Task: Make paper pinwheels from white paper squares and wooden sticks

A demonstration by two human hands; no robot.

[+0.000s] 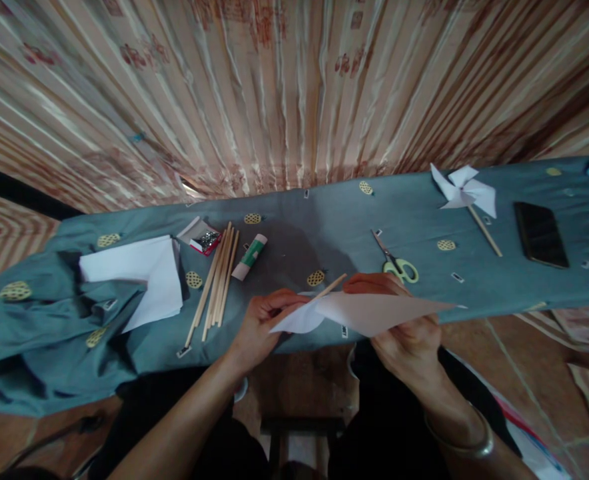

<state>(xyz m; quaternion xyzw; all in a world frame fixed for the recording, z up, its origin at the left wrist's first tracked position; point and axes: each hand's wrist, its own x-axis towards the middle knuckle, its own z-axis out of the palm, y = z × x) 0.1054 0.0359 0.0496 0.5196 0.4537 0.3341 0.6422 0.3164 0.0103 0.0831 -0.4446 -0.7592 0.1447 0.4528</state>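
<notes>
Both my hands hold a white cut paper sheet (369,312) over the near edge of a table covered with a blue-grey cloth (324,227). My left hand (262,327) pinches the paper's curled left corner together with a thin wooden stick (324,291). My right hand (404,327) grips the sheet from beneath, thumb on top. A finished white paper pinwheel (464,190) on a stick lies at the far right.
A bundle of wooden sticks (218,280), a glue stick (249,257), a small box of pins (203,239) and white paper sheets (144,273) lie left. Green-handled scissors (397,263) lie near my right hand. A black phone (540,235) rests far right. A striped curtain hangs behind.
</notes>
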